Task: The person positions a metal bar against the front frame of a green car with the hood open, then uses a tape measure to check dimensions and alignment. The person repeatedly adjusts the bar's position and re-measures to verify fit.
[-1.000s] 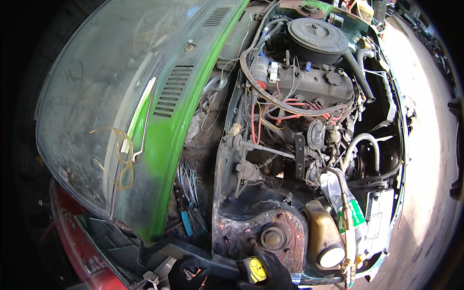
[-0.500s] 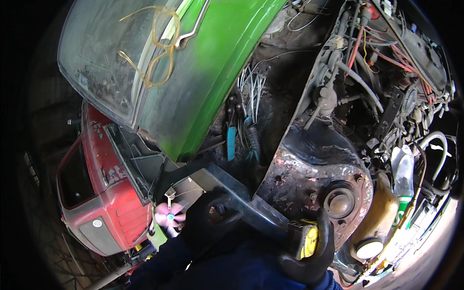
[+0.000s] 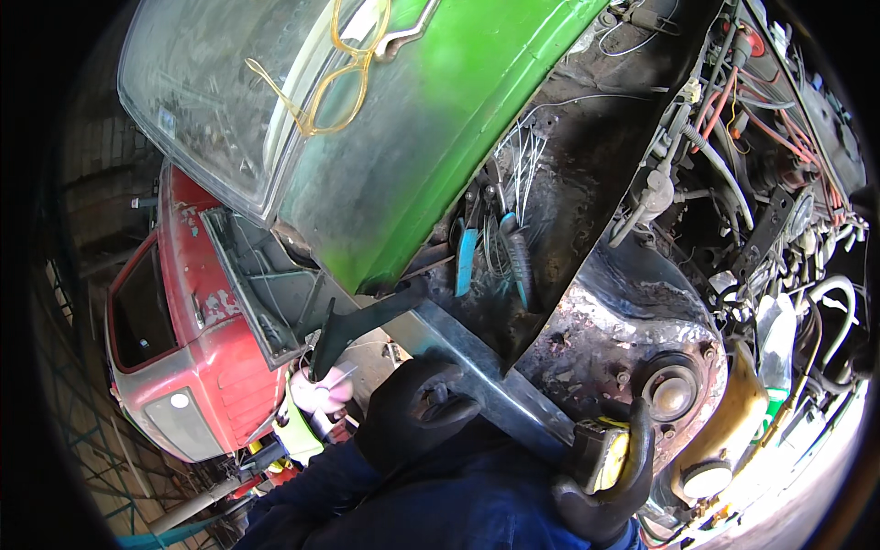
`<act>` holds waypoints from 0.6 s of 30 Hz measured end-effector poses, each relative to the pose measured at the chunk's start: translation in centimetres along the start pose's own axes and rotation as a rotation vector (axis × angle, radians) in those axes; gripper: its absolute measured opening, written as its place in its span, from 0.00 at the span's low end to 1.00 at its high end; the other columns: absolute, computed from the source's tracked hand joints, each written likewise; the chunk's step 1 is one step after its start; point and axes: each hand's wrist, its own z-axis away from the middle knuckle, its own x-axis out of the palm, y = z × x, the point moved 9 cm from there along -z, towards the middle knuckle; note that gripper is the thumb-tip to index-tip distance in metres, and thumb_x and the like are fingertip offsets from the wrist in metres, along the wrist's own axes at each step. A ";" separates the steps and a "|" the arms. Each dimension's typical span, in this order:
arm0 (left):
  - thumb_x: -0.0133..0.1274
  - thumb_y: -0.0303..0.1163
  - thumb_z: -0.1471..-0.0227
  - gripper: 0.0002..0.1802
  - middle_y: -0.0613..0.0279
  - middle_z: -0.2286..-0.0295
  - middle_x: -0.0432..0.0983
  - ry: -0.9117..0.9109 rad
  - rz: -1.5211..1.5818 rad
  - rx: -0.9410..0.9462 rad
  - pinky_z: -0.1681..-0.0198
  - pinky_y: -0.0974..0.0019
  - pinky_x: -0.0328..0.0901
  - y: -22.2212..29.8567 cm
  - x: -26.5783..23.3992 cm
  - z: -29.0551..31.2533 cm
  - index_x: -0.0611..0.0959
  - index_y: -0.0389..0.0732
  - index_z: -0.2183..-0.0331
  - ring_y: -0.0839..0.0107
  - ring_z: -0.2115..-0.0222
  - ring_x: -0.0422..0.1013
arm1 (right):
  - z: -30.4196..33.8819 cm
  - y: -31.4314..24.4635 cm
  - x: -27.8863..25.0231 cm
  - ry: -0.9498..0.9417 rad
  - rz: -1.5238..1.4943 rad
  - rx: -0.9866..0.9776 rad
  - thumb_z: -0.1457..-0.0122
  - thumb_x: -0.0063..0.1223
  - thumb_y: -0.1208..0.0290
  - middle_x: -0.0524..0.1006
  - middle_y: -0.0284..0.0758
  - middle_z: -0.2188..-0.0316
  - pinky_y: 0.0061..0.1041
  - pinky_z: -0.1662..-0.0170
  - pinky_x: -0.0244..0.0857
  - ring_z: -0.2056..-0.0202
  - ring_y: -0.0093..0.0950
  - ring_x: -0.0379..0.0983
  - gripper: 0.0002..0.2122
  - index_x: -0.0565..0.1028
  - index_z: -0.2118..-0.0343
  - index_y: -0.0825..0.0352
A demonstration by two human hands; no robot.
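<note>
My right hand (image 3: 612,481), in a dark glove, is wrapped around a tape measure (image 3: 609,458) with a yellow face and dark casing. The tape measure sits at the near right end of a bent sheet-metal strip (image 3: 490,367), shiny and dark grey, lying slantwise before me. My left hand (image 3: 414,408), gloved too, is at the strip's near edge toward its left end. Its thumb and fingers curl together into a ring; what they pinch, if anything, is too small to make out. No drawn-out tape blade can be made out between the hands.
Pliers with blue handles (image 3: 466,261) and loose wires (image 3: 524,170) lie in the dark hollow beyond the strip. Clear-yellow-framed glasses (image 3: 341,101) rest on the green car panel (image 3: 431,137). A rusty mount (image 3: 669,394), a yellowed tank (image 3: 729,422) and hoses are at right; a red vehicle (image 3: 197,367) stands left.
The view has shifted, so the car parts appear farther right and the glasses higher. Both hands keep nearly the same hold, and the tape measure stays in my right hand.
</note>
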 end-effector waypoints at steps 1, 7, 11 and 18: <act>0.82 0.28 0.51 0.29 0.56 0.57 0.85 0.006 0.009 0.005 0.51 0.60 0.77 0.1 0.0 -0.1 0.86 0.36 0.49 0.64 0.57 0.82 | 0.1 0.0 0.0 -0.002 0.002 0.003 0.49 0.83 0.50 0.77 0.55 0.34 0.47 0.31 0.68 0.35 0.52 0.77 0.56 0.64 0.23 0.77; 0.82 0.27 0.52 0.29 0.55 0.58 0.85 0.011 -0.055 0.017 0.51 0.59 0.77 0.3 0.0 -0.1 0.86 0.36 0.50 0.62 0.57 0.83 | 0.1 0.0 0.5 0.004 0.013 -0.073 0.56 0.88 0.45 0.80 0.56 0.43 0.49 0.44 0.79 0.48 0.52 0.84 0.60 0.65 0.27 0.78; 0.82 0.26 0.53 0.29 0.56 0.58 0.85 -0.021 -0.086 0.013 0.55 0.60 0.77 0.3 0.1 -0.2 0.86 0.37 0.51 0.65 0.60 0.82 | -0.1 -0.3 0.7 -0.001 -0.030 -0.133 0.58 0.90 0.49 0.80 0.57 0.42 0.49 0.44 0.79 0.48 0.52 0.84 0.61 0.63 0.26 0.78; 0.80 0.22 0.57 0.25 0.59 0.61 0.84 -0.055 -0.121 -0.043 0.62 0.63 0.73 0.3 0.2 -0.3 0.86 0.37 0.56 0.72 0.67 0.75 | -0.7 -0.9 0.1 0.014 -0.119 -0.150 0.62 0.93 0.53 0.81 0.59 0.44 0.48 0.44 0.80 0.49 0.53 0.84 0.62 0.63 0.27 0.78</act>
